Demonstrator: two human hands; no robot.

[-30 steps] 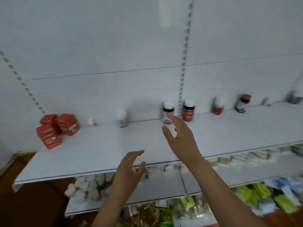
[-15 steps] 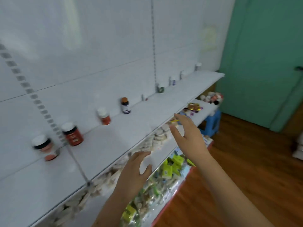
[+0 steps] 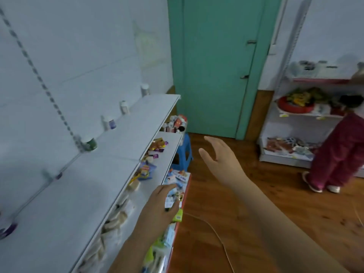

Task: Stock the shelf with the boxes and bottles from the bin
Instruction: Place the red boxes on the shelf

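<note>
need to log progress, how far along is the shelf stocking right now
Partly done. Done: a sparse row of bottles, such as the green bottle, stands along the back of the top shelf. In hand: nothing; the left hand and right hand are both open. Left: a bin of bottles sits on the blue stool.

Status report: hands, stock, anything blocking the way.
Left hand open, right hand open, both empty. Bottles line the top shelf. Bin ahead on blue stool. Path clear.

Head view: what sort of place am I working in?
Probably a small shop: a long white shelf with spaced bottles, snack packets on lower tiers, and a second stocked rack beside the green door.
</note>
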